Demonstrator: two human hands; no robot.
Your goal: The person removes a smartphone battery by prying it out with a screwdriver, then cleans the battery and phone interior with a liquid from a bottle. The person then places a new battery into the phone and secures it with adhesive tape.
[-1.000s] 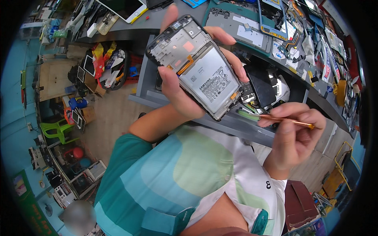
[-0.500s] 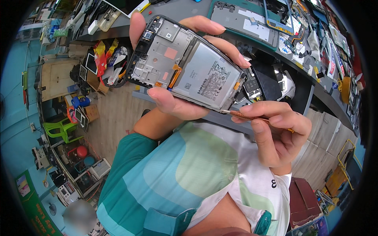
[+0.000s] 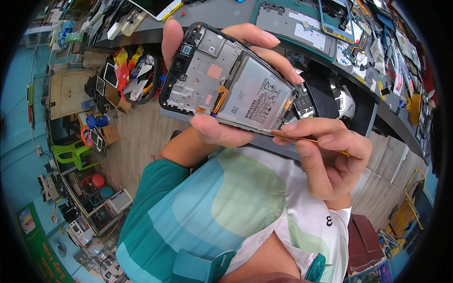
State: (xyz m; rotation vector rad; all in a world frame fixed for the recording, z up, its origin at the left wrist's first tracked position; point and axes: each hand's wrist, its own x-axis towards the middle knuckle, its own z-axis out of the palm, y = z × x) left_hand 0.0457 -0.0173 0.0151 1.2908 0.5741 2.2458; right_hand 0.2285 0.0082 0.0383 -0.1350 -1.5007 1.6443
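Phone frame [image 3: 200, 70] with its battery [image 3: 250, 85] exposed, held tilted in the air before a grey bench [image 3: 212, 12]

By the left hand [image 3: 226, 132] the frame is clamped, thumb along the near edge and fingers curled round the far one; between the closed fingertips of the right hand [image 3: 332, 153] a slim copper-coloured tool [image 3: 290, 137] is pinched, its pale tip set at the frame's near edge beside the battery, though whether contact is made cannot be told

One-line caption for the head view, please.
Left hand holds an opened phone, battery exposed; right hand holds a copper-coloured tool at the phone's edge.
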